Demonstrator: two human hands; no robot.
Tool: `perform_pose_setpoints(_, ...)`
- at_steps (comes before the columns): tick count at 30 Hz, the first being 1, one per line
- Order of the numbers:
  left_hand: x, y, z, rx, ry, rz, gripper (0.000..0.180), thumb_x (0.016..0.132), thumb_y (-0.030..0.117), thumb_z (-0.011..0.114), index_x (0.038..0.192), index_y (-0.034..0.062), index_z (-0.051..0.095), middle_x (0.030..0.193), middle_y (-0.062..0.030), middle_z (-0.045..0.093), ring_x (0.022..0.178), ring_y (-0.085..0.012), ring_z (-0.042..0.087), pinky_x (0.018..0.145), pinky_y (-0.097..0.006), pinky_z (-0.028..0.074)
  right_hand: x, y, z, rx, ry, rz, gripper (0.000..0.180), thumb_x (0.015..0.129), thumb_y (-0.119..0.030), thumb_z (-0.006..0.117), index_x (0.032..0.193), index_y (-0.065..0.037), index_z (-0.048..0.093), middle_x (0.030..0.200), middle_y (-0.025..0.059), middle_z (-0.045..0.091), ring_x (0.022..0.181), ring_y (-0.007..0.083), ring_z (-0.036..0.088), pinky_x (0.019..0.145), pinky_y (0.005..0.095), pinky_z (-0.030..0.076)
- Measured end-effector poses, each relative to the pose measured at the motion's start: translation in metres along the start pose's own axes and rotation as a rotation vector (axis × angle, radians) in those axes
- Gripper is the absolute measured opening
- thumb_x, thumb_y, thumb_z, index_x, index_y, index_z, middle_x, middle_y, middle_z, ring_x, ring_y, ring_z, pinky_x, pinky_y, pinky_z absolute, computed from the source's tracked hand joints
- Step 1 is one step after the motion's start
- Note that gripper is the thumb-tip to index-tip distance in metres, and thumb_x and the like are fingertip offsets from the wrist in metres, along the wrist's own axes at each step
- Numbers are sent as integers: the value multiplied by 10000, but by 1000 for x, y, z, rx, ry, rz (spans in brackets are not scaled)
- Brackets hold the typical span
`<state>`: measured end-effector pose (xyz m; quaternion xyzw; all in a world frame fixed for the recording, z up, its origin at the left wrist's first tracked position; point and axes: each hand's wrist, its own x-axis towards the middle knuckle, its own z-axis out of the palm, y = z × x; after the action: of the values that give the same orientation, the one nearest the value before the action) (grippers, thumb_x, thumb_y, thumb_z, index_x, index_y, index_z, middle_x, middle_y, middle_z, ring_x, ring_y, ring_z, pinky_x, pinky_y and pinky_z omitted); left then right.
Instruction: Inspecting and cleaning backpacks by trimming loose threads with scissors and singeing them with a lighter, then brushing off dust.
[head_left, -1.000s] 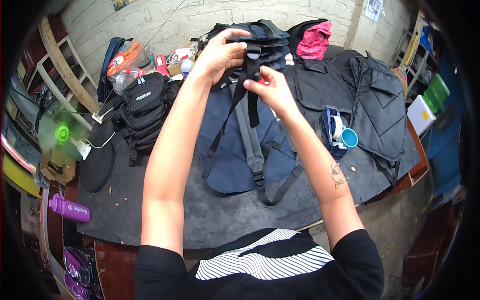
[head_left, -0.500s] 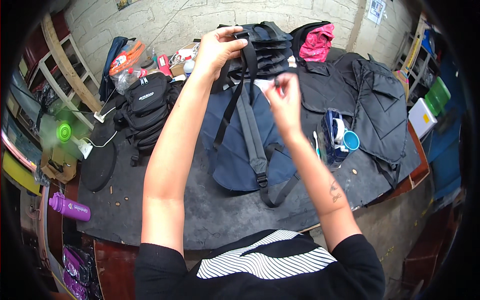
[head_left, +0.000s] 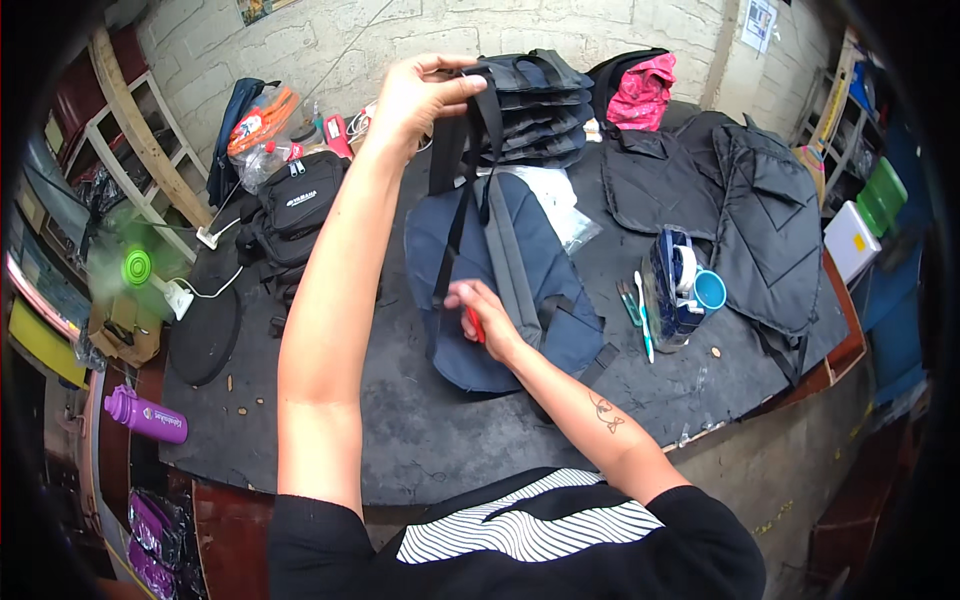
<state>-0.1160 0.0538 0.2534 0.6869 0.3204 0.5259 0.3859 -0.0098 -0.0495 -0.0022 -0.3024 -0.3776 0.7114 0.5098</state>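
Raised above the table, my left hand [head_left: 425, 98] pinches the looped top of a black webbing strap [head_left: 467, 205]. The strap hangs down over a navy blue backpack [head_left: 540, 235], which lies on the table with a padded grey shoulder strap [head_left: 512, 262] running along it. My right hand [head_left: 485, 318] is closed around a small red object [head_left: 474, 324], mostly hidden by the fingers. Its fingertips are beside the lower end of the hanging strap; whether they touch it I cannot tell.
Behind the backpack stand stacked dark bags [head_left: 540, 110] and a clear plastic bag [head_left: 560, 200]. A black bag [head_left: 300, 205] lies left, near a running green fan [head_left: 137, 267]. To the right are a blue holder [head_left: 672, 290], a toothbrush [head_left: 644, 315] and black quilted pieces [head_left: 765, 215].
My right hand has come down and left with the red object, from beside the upper backpack to the strap's lower end. The left hand still holds the strap up, nearly unmoved.
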Motion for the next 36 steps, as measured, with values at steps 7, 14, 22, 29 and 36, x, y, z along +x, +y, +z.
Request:
perform_pose_setpoints(7, 8, -2, 18, -71, 69, 64, 314, 726, 101, 765, 1017, 31, 669, 844, -71, 687, 753, -122, 648, 679, -245, 518, 18, -27, 8, 57, -127, 24, 99, 887, -141, 599, 902, -59, 547, 866, 70, 667, 437, 31, 382, 409, 186, 323)
perform_pose_setpoints(14, 16, -7, -6, 6, 65, 68, 278, 715, 42, 754, 982, 13, 684, 810, -81, 693, 714, -108, 647, 672, -229, 521, 6, 7, -18, 18, -269, 146, 139, 876, -109, 618, 972, -51, 535, 952, 95, 669, 418, 32, 378, 387, 173, 323)
perform_pose_setpoints(22, 8, -18, -4, 35, 0, 89, 296, 741, 73, 743, 1023, 16, 673, 846, -63, 694, 773, -87, 631, 738, -231, 487, 16, 26, -17, 54, -234, 295, 159, 905, -213, 603, 918, -55, 595, 627, -19, 551, 410, 37, 340, 384, 204, 290)
perform_pose_setpoints(29, -22, -31, 3, -16, 72, 24, 363, 732, 111, 737, 1073, 18, 655, 867, -48, 677, 772, -86, 617, 679, -221, 469, 5, 43, -1, -739, 58, -208, 525, 857, -377, 642, 1144, 27, 468, 844, 86, 518, 778, 198, 542, 718, 313, 471)
perform_pose_setpoints(36, -91, -30, 3, -219, 160, 5, 425, 713, -21, 727, 1114, -24, 587, 1014, -84, 627, 877, -125, 598, 828, -252, 467, -105, -53, -88, -1361, 513, -341, 366, 845, -57, 544, 1192, -49, 430, 1077, 208, 427, 892, 423, 544, 780, 464, 470)
